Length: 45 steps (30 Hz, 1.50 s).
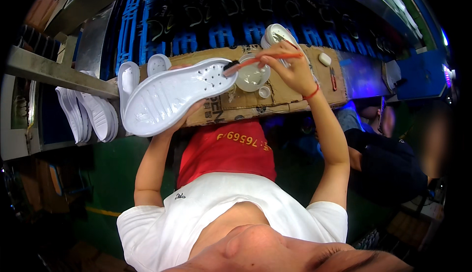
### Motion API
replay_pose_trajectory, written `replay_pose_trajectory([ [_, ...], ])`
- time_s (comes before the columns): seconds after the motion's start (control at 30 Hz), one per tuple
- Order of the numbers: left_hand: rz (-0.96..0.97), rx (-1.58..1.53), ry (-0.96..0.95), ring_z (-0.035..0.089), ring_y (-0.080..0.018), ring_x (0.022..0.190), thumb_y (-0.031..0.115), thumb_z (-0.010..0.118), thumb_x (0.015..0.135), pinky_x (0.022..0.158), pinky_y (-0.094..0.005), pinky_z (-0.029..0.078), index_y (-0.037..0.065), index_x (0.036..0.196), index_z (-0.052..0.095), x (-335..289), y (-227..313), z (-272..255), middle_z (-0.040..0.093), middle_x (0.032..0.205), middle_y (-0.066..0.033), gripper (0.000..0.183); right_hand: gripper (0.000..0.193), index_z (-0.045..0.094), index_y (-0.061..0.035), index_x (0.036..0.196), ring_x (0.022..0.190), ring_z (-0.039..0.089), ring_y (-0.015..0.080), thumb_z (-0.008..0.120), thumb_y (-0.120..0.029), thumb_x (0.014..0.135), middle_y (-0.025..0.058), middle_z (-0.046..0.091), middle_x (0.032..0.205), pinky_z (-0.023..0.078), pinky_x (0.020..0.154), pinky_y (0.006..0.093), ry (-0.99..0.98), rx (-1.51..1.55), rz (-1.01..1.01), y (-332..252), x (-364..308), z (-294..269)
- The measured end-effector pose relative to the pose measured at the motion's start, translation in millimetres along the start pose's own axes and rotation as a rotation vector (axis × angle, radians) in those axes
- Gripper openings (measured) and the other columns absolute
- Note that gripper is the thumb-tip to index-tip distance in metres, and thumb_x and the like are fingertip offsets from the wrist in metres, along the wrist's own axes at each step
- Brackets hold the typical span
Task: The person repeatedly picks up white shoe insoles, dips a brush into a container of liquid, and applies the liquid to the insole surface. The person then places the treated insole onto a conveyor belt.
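My left hand (191, 115) holds a large white shoe sole (169, 95) from beneath, its hollow inner side turned up. Wet, shiny patches lie on the ribbed part, and small holes dot the narrower end. In my right hand (291, 71) is a brush (251, 61) with an orange handle, the fingers pinching it. Its black bristles touch the sole's holed end or hover just over it; I cannot tell which. Under the brush stands a translucent bowl (246, 87) with whitish, clear contents. Behind my right hand lies another white sole (278, 32).
Cardboard (295, 98) covers the bench. On it are a small cup (264, 92), a white rounded block (324, 59) and red-handled pliers (334, 80). More white soles (96, 110) stand at left by a metal bar (59, 70). Blue racks (221, 36) run behind. A person (388, 164) is at right.
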<state>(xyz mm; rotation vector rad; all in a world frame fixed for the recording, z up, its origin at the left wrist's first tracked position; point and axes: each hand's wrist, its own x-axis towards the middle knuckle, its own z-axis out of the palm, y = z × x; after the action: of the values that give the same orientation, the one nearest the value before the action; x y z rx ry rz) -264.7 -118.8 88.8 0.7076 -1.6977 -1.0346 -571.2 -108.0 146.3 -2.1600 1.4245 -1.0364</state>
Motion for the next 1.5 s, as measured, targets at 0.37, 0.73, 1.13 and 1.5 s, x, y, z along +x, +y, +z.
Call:
replay_pose_trajectory([
  [0.37,0.155,-0.344,-0.156,0.037,-0.0294,0.131,0.014,0.083,0.069,0.111,-0.0412,0.035,0.007,0.135,0.046,14,-6,18,0.043,0.133,-0.0130,0.075,0.021,0.065,0.0064,0.105,0.076,0.067,0.0177,0.054,-0.010,0.097,0.0120,0.069,0.079,0.052,0.074,0.0287,0.177,0.875,0.358,-62,-61,67],
  [0.73,0.097,-0.420,-0.748,0.058,-0.0180,0.100,0.011,0.065,0.083,0.080,-0.0314,0.050,0.003,0.129,0.052,248,44,103,0.059,0.117,-0.0094,0.049,0.026,0.062,0.0025,0.105,0.075,0.050,0.0113,0.051,-0.020,0.100,0.0054,0.057,0.082,0.041,0.077,0.0240,1.232,0.927,0.001,-81,-103,-12],
  [1.13,0.820,0.419,-0.351,0.062,-0.0242,0.093,-0.004,0.059,0.078,0.076,-0.0321,0.053,0.006,0.119,0.055,232,60,60,0.061,0.107,-0.0111,0.042,0.024,0.063,0.0058,0.106,0.070,0.063,0.0147,0.055,-0.015,0.097,0.0100,0.068,0.077,0.048,0.070,0.0246,0.982,0.823,0.367,-55,-124,13],
  [1.5,0.769,1.343,-1.126,0.044,-0.0274,0.127,0.005,0.061,0.076,0.114,-0.0454,0.027,0.015,0.129,0.045,64,-71,-127,0.049,0.131,-0.0104,0.056,0.029,0.068,0.0058,0.102,0.067,0.052,0.0058,0.059,-0.020,0.095,0.0061,0.068,0.074,0.038,0.062,0.0206,0.566,0.475,0.522,18,-89,48],
])
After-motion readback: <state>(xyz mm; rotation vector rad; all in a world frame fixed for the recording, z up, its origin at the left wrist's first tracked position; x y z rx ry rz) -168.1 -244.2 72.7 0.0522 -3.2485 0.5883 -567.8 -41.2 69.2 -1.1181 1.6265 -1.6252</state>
